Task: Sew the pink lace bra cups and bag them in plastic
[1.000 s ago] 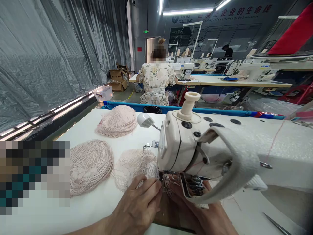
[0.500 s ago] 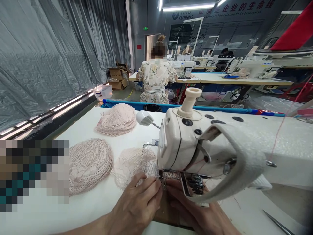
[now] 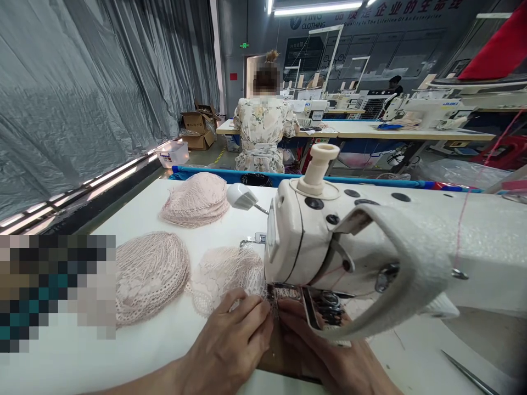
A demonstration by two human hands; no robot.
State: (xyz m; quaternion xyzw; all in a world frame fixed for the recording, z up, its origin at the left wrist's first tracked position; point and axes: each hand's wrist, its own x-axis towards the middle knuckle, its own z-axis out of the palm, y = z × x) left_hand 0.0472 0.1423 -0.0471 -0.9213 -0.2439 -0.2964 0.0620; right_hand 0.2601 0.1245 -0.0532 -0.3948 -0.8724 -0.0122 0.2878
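Note:
Near the needle area of a white sewing machine (image 3: 288,236), my left hand (image 3: 234,334) is closed, its bent fingers pressing and gripping the near edge of a pale pink lace piece (image 3: 224,271). That piece lies left of the machine head and runs in under it. My right hand (image 3: 321,351) is beneath the machine head, its fingers held together close to the left fingertips. The machine's parts and a pale curved strap (image 3: 405,263) cover some of it, and what its fingertips hold is hidden.
Two stacks of lace pieces, one nearer (image 3: 152,280) and one farther (image 3: 195,200), lie on the white table (image 3: 164,362). Pointed metal tweezers or scissors (image 3: 467,370) lie at the right. A co-worker (image 3: 263,131) sits ahead, back turned. Pink thread (image 3: 463,214) runs down to the machine.
The view has shifted very slightly. Both hands stay in nearly the same place at the needle, and the lace piece shows no clear movement.

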